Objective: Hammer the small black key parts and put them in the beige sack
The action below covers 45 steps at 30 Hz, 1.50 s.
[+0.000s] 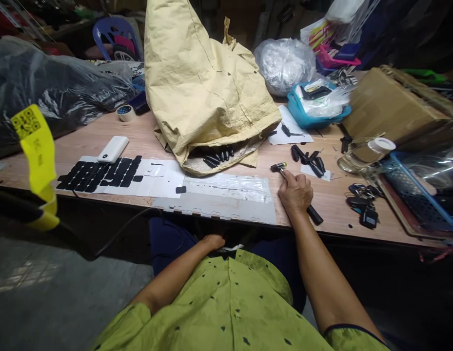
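Clock centre: right hand.
Right hand, state: clamped on the shaft of a small black-handled hammer.
Hammer, place: on the pale wood-grain desk; head toward eleven o'clock, grip toward five, seemingly steadied there.
Left hand, state: at eight o'clock, below desk edge; fingers hidden, cannot tell whether closed.
Sack: crumpled tan paper sack, ten o'clock; mouth faces the person, probably for reach to black tubular pieces; bulk blocks the desk behind.
Plate: flat grey plate, nine o'clock, along the near edge.
Sheet: black rounded patches on white paper, nine o'clock; rows presumably keep them sorted.
Loose stock: elongated black pieces, one o'clock.
Obstructions: clear white-capped bottle and brown cardboard box, two o'clock; dark key fobs, three.
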Each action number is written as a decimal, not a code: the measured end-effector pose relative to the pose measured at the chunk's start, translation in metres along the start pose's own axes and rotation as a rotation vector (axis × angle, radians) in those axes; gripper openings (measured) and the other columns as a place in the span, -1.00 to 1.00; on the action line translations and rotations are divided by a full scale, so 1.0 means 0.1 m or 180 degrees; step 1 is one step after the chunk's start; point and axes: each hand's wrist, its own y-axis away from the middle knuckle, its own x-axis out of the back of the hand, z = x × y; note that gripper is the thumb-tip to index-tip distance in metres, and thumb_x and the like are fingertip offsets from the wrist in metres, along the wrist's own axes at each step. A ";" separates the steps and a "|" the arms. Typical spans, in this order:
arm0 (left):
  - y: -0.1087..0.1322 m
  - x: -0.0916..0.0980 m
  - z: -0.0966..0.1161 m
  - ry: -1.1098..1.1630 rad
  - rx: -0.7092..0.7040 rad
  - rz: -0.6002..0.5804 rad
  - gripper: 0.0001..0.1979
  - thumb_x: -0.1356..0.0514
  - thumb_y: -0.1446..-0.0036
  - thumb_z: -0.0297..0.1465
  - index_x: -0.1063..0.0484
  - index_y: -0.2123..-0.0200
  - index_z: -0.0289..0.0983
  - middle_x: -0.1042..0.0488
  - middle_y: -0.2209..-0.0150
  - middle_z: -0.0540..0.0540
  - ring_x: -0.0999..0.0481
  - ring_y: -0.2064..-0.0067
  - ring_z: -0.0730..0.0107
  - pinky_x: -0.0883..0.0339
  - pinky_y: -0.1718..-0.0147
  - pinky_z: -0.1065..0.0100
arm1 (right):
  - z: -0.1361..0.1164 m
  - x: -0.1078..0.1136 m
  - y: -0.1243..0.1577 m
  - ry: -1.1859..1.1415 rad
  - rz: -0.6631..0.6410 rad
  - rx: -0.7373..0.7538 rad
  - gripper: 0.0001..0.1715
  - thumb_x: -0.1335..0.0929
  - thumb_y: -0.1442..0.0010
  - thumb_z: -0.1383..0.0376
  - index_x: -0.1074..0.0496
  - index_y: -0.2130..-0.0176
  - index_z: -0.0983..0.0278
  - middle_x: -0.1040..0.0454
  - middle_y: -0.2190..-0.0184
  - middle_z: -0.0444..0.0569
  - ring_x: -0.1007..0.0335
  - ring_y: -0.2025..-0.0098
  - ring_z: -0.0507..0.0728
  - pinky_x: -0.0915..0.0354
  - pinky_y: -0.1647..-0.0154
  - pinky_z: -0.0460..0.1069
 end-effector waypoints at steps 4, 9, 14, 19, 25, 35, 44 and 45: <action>0.25 0.20 0.20 -0.0289 -0.0746 -0.0522 -0.61 -0.17 -0.25 -0.29 -0.53 -0.12 -0.15 -0.61 -0.04 -0.18 -0.59 -0.06 0.09 -0.42 0.05 0.28 | -0.01 0.01 0.01 -0.0040 -0.0040 -0.0010 -0.57 -0.27 -0.24 0.37 -0.59 -0.02 0.19 -0.33 0.28 0.07 -0.07 0.30 0.14 0.12 0.34 0.03; 0.47 0.86 0.50 0.0478 -0.2228 -0.0530 -0.70 -0.21 -0.28 -0.22 -0.60 0.03 -0.20 -0.66 0.15 -0.09 -0.61 0.16 0.32 -0.40 0.16 0.40 | -0.02 0.00 0.01 0.0007 -0.0011 -0.0010 -0.56 -0.28 -0.24 0.38 -0.60 -0.02 0.18 -0.34 0.29 0.06 -0.05 0.32 0.13 0.14 0.35 0.02; 0.10 1.65 0.45 0.0627 -0.1607 0.2022 -0.76 -0.14 -0.31 -0.39 -0.61 0.11 -0.21 -0.59 0.11 -0.12 -0.54 0.06 0.25 -0.40 0.03 0.27 | -0.01 -0.04 0.01 0.0047 0.0031 -0.0009 -0.57 -0.29 -0.23 0.39 -0.61 0.00 0.18 -0.32 0.32 0.03 -0.04 0.32 0.12 0.15 0.35 0.01; -0.34 1.99 0.18 -0.0271 -0.0452 0.2886 -0.66 -0.18 -0.12 -0.63 -0.63 0.16 -0.15 -0.47 0.09 -0.14 -0.44 -0.03 0.12 -0.35 -0.08 0.15 | 0.00 -0.08 0.02 0.0037 0.0064 0.0018 -0.59 -0.32 -0.21 0.39 -0.60 0.00 0.18 -0.29 0.32 0.02 -0.04 0.32 0.11 0.13 0.34 0.00; -0.41 1.98 0.09 -0.0511 -0.0113 0.2780 -0.74 -0.27 -0.13 -0.50 -0.56 0.12 -0.10 -0.41 0.05 -0.14 -0.37 -0.06 0.05 -0.30 -0.08 0.09 | 0.00 -0.07 0.03 0.0101 0.0017 0.0031 -0.57 -0.31 -0.22 0.39 -0.58 -0.03 0.16 -0.30 0.30 0.01 -0.06 0.31 0.12 0.12 0.34 0.00; -0.20 1.74 0.24 -0.0366 -0.0983 0.3111 -0.85 -0.20 -0.27 -0.36 -0.52 0.11 -0.16 -0.56 0.10 -0.12 -0.37 -0.01 0.06 -0.20 -0.06 0.07 | -0.02 -0.05 0.02 0.0126 -0.0016 0.0036 -0.58 -0.31 -0.23 0.38 -0.58 -0.03 0.17 -0.29 0.31 0.02 -0.08 0.29 0.13 0.11 0.34 -0.01; -0.40 1.35 0.56 -0.0157 -0.1505 0.2071 -0.81 -0.35 -0.14 -0.33 -0.58 0.15 -0.16 -0.54 0.17 -0.08 -0.39 0.05 0.13 -0.26 -0.01 0.13 | -0.03 -0.02 0.02 0.0106 -0.0036 -0.0035 -0.57 -0.31 -0.22 0.38 -0.59 -0.03 0.16 -0.27 0.30 0.01 -0.06 0.28 0.13 0.09 0.32 0.00; -0.41 1.36 0.55 -0.0116 -0.1478 0.2087 -0.77 -0.37 -0.11 -0.33 -0.58 0.13 -0.16 -0.54 0.17 -0.08 -0.39 0.05 0.13 -0.27 -0.01 0.12 | -0.03 -0.02 0.03 0.0111 -0.0044 -0.0045 -0.57 -0.31 -0.23 0.38 -0.58 -0.03 0.15 -0.27 0.30 0.00 -0.06 0.28 0.13 0.09 0.32 0.00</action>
